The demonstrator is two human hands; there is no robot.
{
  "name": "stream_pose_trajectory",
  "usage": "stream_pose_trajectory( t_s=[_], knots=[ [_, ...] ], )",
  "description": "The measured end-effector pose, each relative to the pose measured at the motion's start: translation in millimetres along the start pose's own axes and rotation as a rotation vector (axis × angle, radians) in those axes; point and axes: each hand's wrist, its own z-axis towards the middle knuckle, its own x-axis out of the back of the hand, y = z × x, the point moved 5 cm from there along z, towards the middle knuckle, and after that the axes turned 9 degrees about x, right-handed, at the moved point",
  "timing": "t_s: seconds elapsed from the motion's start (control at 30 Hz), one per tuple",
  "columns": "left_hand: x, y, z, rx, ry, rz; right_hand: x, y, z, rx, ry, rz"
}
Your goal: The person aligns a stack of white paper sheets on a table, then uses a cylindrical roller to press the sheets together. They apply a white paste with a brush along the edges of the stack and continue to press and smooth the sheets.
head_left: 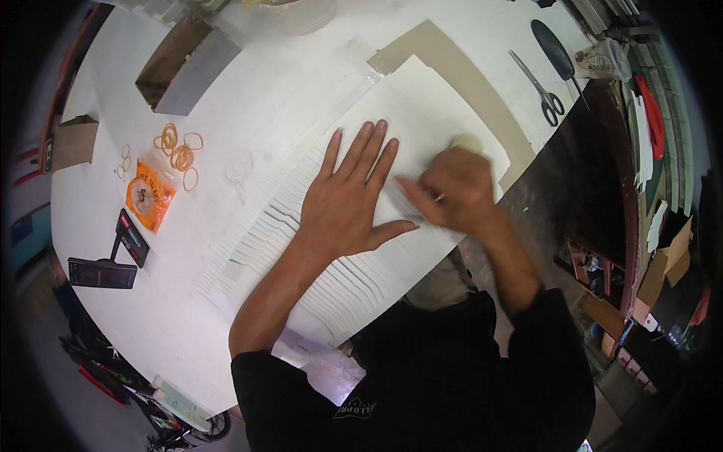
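Fanned white sheets (316,294) lie in overlapping rows across the table in front of me, and a broad plain white sheet (422,98) covers their far right part. My left hand (343,200) rests flat on the sheets, fingers stretched and spread, thumb pointing right. On the right side of the white sheet my right hand (456,192) is curled, blurred by motion. Just beyond its knuckles shows a pale, rounded thing (468,142), mostly hidden by the hand; its kind cannot be made out. Under the sheets, a beige board (459,64) sticks out along the far right.
Scissors (540,94) and a black-handled pointed tool (556,53) lie far right, near a plastic cup (602,60). To the left are rubber bands (181,154), an orange packet (151,196), a phone (103,273) on a stand and an open grey box (188,64).
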Motion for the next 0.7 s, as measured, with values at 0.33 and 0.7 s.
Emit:
stream_pose_trajectory(
  t_s=[0.33, 0.7],
  knots=[
    [-4, -4, -2, -0.046, 0.084, 0.170, -35, -27, -11, 0.123, 0.040, -0.057],
    [-9, -10, -16, -0.040, 0.018, 0.244, -54, -75, -1, 0.092, 0.039, 0.235]
  ],
)
